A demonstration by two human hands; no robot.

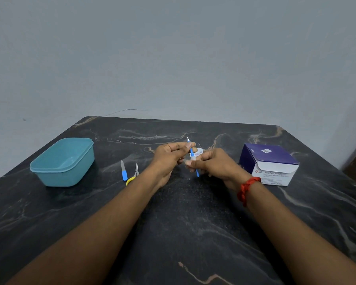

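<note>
Over the middle of the dark marble table (183,223), my left hand (169,157) pinches the upper end of a thin blue-handled tool (192,152) with a metal tip pointing up and away. My right hand (212,164) pinches a small white swab (193,162) wrapped around the tool's shaft. A torn white swab packet (198,152) shows behind my right fingers; whether it lies on the table or is held I cannot tell. The tool's lower end sticks out below my right hand.
A teal plastic tub (63,161) stands at the left. A blue-handled nail file (123,170) and small nippers with a yellow handle (134,174) lie beside my left forearm. A purple and white alcohol swab box (270,163) sits at the right. A red thread circles my right wrist.
</note>
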